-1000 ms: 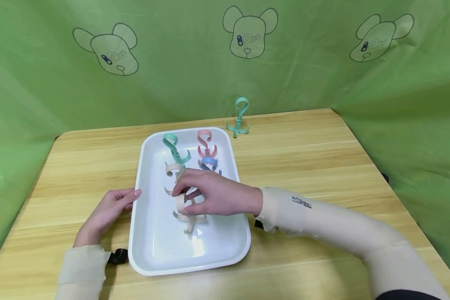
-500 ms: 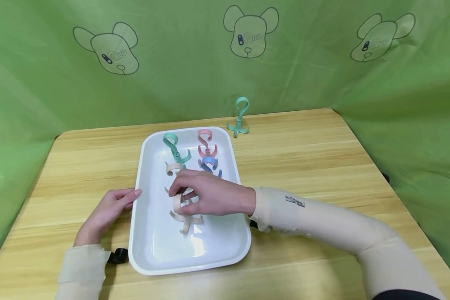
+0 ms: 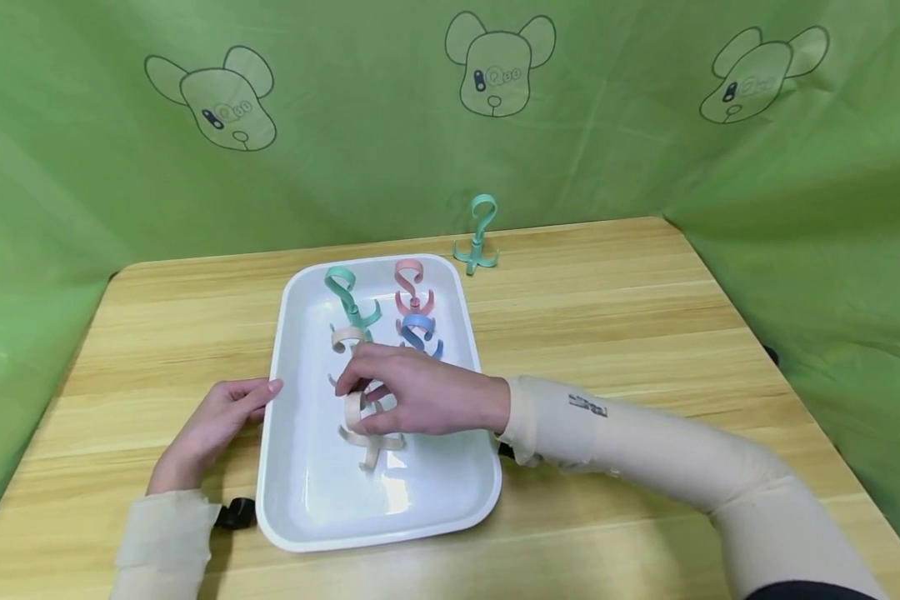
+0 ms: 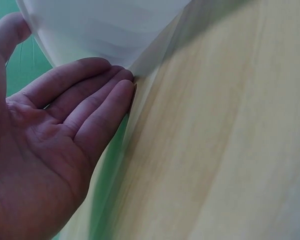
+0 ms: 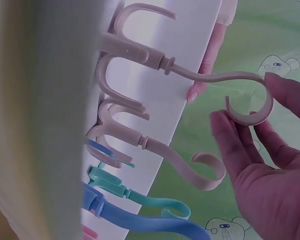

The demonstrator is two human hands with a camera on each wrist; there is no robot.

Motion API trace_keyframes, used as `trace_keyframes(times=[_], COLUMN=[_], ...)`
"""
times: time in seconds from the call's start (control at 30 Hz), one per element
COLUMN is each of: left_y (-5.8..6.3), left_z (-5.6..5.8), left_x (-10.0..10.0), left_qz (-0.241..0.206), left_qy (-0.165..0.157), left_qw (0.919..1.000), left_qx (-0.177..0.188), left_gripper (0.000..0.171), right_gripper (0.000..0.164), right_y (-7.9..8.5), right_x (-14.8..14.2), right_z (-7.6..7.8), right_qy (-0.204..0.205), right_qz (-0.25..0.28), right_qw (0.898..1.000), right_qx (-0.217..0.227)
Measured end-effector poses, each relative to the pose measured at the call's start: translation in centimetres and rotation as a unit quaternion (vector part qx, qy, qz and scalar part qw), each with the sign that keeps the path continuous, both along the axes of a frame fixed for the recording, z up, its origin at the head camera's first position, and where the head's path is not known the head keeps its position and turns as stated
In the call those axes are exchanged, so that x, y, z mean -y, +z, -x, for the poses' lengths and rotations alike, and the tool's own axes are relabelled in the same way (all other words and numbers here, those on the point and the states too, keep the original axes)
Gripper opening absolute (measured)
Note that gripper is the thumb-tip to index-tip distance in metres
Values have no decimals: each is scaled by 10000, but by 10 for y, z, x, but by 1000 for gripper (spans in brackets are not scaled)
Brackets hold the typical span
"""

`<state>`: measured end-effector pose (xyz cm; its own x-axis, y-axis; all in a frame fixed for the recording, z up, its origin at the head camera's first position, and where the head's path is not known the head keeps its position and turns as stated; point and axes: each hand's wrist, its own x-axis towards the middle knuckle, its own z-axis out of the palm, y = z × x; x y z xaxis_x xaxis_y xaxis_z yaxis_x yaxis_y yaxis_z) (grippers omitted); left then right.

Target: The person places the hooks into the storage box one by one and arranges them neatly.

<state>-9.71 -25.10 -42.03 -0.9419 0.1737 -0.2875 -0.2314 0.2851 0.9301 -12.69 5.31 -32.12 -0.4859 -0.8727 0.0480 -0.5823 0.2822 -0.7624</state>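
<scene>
My right hand [image 3: 412,387] pinches the curled top of a beige four-prong hanging hook [image 3: 372,446], which stands upright in the white tray [image 3: 300,492]. In the right wrist view, thumb and fingers close around the curl of this beige hook [image 5: 230,76]. A second beige hook [image 3: 347,335] is just behind it, partly hidden by the hand. Further back in the tray are a green hook [image 3: 355,312], a pink hook [image 3: 412,292] and a blue hook [image 3: 418,325]. At the tray's left side my left hand [image 3: 221,421] holds the edge, thumb at the rim, fingers against the outer wall [image 4: 110,30].
Another green hook [image 3: 477,237] stands on the wooden table [image 3: 607,308] beyond the tray's far right corner. A green curtain [image 3: 375,150] with bear-head drawings hangs behind the table. Black straps [image 3: 237,512] show at the wrists.
My right hand and the pinched beige hook have shifted slightly left within the tray, mostly in the first half second. The left hand and the other hooks stay where they were.
</scene>
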Motion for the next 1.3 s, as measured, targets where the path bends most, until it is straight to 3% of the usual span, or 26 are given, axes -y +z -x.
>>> trace_keyframes(times=[0.17, 0.27, 0.43, 0.8, 1.03, 1.3], left_y=[0, -1, -1, 0, 0, 1], left_z=[0, 0, -2, -2, -2, -3], left_x=[-1, -1, 0, -1, -1, -2], left_qz=[-42, -34, -5, 76, 4, -146], left_qy=[39, 64, 69, 27, 39, 77], left_qw=[10000, 10000, 10000, 9999, 10000, 9999], left_qx=[-15, -21, -36, 66, 57, 17], left_gripper=[57, 57, 57, 59, 58, 56], right_gripper=[49, 51, 43, 35, 33, 24], right_y=[1, 1, 3, 16, 21, 25], right_x=[-4, -7, -13, -26, -36, -53], right_z=[1, 2, 3, 10, 15, 25], right_qy=[-16, -13, -75, -451, -619, -1067], right_qz=[-155, -106, 115, 427, 738, 999], right_qw=[9997, 9999, 9999, 9969, 9952, 9890], right_qx=[-185, -104, -41, -475, -164, -204])
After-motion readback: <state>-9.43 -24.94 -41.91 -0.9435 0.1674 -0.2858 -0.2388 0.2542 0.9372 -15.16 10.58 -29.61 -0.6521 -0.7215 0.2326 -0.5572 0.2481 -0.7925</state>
